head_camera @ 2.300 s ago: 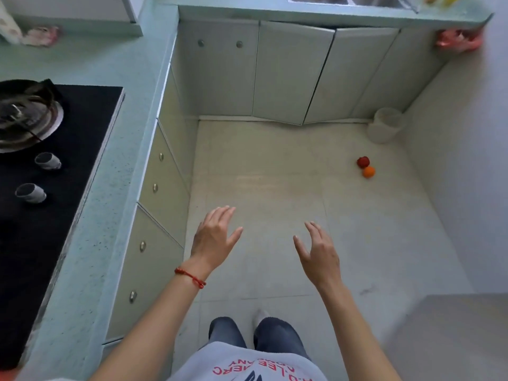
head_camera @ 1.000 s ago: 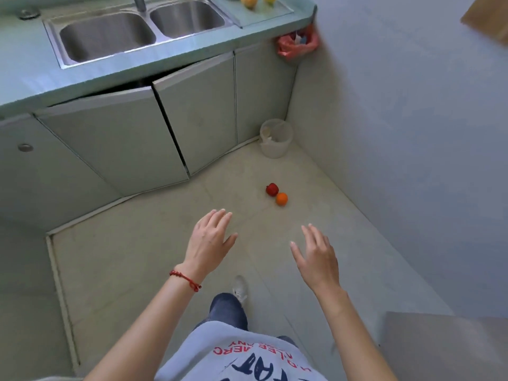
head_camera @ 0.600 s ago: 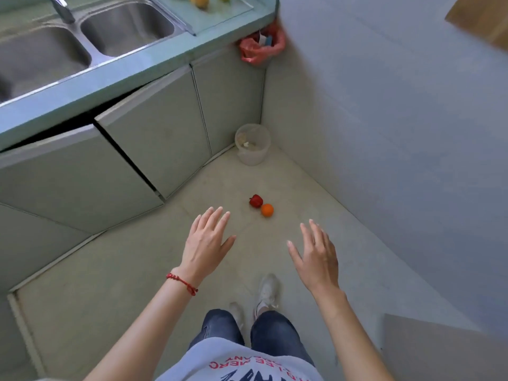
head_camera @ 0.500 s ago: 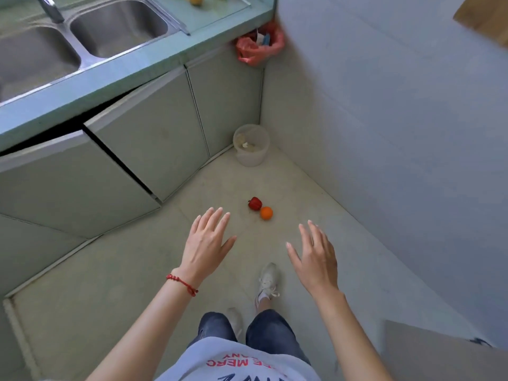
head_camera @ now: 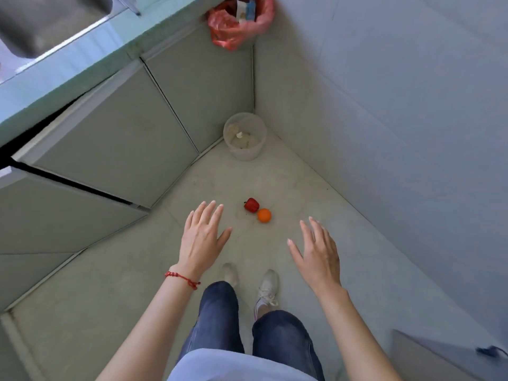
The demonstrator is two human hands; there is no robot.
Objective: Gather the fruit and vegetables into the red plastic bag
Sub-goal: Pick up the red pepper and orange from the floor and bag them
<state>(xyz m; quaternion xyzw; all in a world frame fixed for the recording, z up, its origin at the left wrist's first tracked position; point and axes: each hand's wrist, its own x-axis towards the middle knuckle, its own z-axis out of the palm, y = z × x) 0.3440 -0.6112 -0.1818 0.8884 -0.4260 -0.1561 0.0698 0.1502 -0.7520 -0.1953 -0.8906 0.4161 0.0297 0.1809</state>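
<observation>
Reaching forward over the floor (head_camera: 137,284), the left hand (head_camera: 202,239) and the right hand (head_camera: 319,257) are both empty, palms down, with the fingers spread wide. Beyond the fingertips of the left hand, a little to their right, a red pepper (head_camera: 251,204) lies on the floor, and an orange (head_camera: 264,215) lies just beside it, nearer to the right hand's fingers. Far past all the fingertips, the red plastic bag (head_camera: 239,22) hangs at the corner of the counter (head_camera: 82,64), above a small bin (head_camera: 244,136).
</observation>
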